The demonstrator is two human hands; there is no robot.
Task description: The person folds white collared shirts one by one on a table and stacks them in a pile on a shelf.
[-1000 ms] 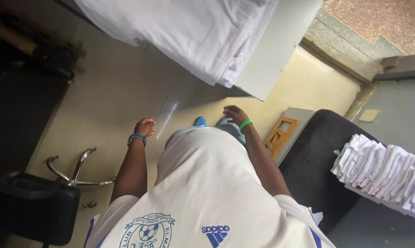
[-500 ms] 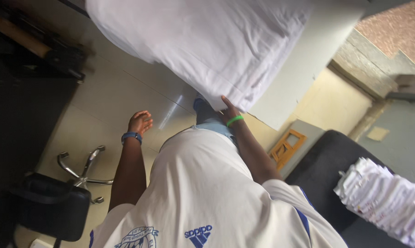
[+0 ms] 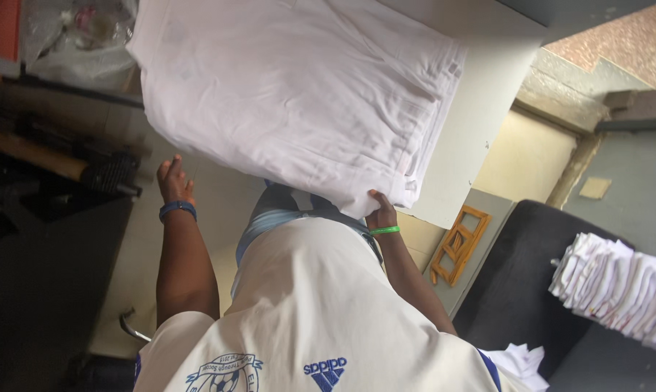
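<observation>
Reaching up to a stack of folded white cloth (image 3: 299, 101), the person's right hand (image 3: 381, 215) grips its near corner, fingers tucked under the hanging edge and thumb at the side. The left hand (image 3: 174, 181) is open, fingers spread, close to the stack's left edge but not touching it; it holds nothing. The stack lies on a pale worktop (image 3: 480, 109), its near and left sides overhanging the edge and sagging towards the person. A green band sits on the right wrist, a blue one on the left.

The step in hand looks like taking hold of the stack, with one side gripped and the other not yet. A sound next move would call for the left hand to close on the left edge, so the layers are supported from both sides; held by one corner alone, the folds could slide apart.

To the right, a row of folded white pieces (image 3: 618, 287) rests on a dark seat (image 3: 517, 290), and an orange wooden frame (image 3: 458, 243) leans near the worktop.
</observation>
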